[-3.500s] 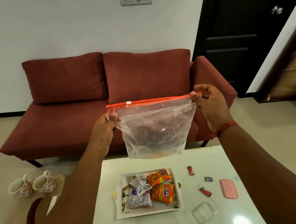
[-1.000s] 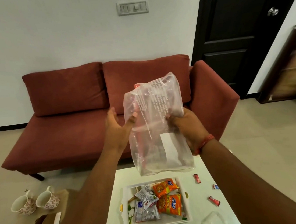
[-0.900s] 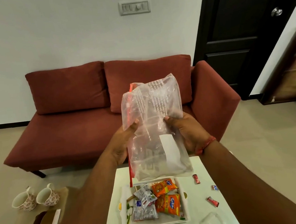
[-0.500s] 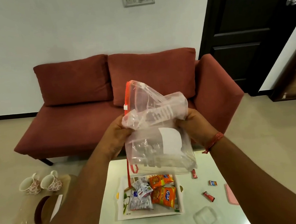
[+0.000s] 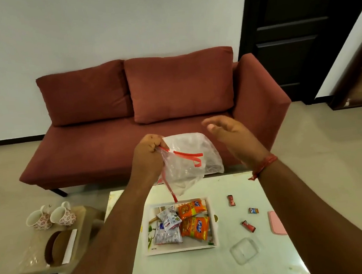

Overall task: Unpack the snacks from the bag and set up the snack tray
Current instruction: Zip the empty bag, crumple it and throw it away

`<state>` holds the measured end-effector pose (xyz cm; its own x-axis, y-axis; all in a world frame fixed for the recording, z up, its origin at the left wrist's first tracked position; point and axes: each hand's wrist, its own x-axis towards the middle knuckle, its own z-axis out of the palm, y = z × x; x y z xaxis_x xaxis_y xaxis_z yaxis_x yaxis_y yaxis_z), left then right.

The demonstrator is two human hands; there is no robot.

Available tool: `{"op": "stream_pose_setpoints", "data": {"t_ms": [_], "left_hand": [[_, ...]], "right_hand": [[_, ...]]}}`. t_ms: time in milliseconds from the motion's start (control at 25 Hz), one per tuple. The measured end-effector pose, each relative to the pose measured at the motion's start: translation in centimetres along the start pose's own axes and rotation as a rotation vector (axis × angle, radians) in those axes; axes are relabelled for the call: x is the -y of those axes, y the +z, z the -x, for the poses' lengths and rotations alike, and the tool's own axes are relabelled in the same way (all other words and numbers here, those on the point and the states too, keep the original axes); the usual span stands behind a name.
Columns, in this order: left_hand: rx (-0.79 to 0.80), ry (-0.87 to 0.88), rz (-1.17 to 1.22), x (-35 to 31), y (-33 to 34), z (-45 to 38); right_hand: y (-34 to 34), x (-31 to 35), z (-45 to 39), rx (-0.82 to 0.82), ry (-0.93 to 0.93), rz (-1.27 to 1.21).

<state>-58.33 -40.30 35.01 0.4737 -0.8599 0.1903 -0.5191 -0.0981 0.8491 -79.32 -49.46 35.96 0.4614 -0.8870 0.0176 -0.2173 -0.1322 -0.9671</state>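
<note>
**Bag emptied, tray nearly dressed**

My left hand (image 5: pixel 148 156) is fisted around the crumpled clear bag (image 5: pixel 187 160), which hangs empty above the table (image 5: pixel 189 272); my right hand (image 5: pixel 231 136) is spread open beside it, holding nothing. Below, the white tray (image 5: pixel 213 222) carries four packets: two silver (image 5: pixel 167 228), two orange (image 5: pixel 193 219). Right of it, three small sweets (image 5: pixel 247 212) lie loose on the table, near one clear tub (image 5: pixel 244 249) and one pink lid (image 5: pixel 276 222). I judge the unpacking done, those sweets left to place.
</note>
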Motion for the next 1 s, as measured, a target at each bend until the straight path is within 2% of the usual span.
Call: {"op": "stream_pose_setpoints", "data": {"t_ms": [80, 120, 200, 280, 400, 560, 640, 720, 800, 840, 920, 1000], "left_hand": [[-0.03, -0.07, 0.169, -1.3, 1.7, 0.0], [-0.03, -0.16, 0.307, -1.8, 2.6, 0.0], [0.039, -0.425, 0.577, -2.3, 4.0, 0.3], [0.212, -0.623, 0.653, -2.3, 5.1, 0.8], [0.45, -0.683, 0.843, -1.8, 6.5, 1.7], [0.55, -0.712, 1.225, -0.8, 7.5, 2.2], [0.596, -0.685, 1.228, -0.4, 8.9, 3.0], [0.614, -0.68, 1.04, -0.6, 11.6, 4.0], [0.552, -0.689, 0.823, -1.1, 15.0, 5.0], [0.54, -0.68, 0.781, -1.4, 16.8, 5.4], [0.565, -0.645, 0.782, -2.2, 20.5, 6.1], [0.592, -0.64, 0.752, -3.1, 24.6, 6.8]], "right_hand": [[2.1, -0.2, 0.5, 0.183, -0.067, 0.285], [3.2, -0.5, 0.9, 0.218, -0.076, 0.401], [4.6, -0.9, 1.6, 0.188, -0.046, 0.469], [4.9, -1.8, 2.3, 0.141, -0.039, 0.49], [4.9, -3.2, 3.5, 0.067, -0.049, 0.564], [4.8, -5.6, 5.2, -0.069, -0.048, 0.663], [4.2, -7.0, 6.3, -0.094, -0.038, 0.687], [3.0, -8.7, 7.6, -0.085, -0.033, 0.698], [0.7, -10.4, 9.2, -0.07, -0.002, 0.569], [-0.7, -11.2, 10.1, -0.115, 0.034, 0.456], [-4.3, -12.8, 11.7, -0.339, 0.112, 0.222], [-8.3, -14.9, 13.1, -0.543, 0.218, 0.133]]}}
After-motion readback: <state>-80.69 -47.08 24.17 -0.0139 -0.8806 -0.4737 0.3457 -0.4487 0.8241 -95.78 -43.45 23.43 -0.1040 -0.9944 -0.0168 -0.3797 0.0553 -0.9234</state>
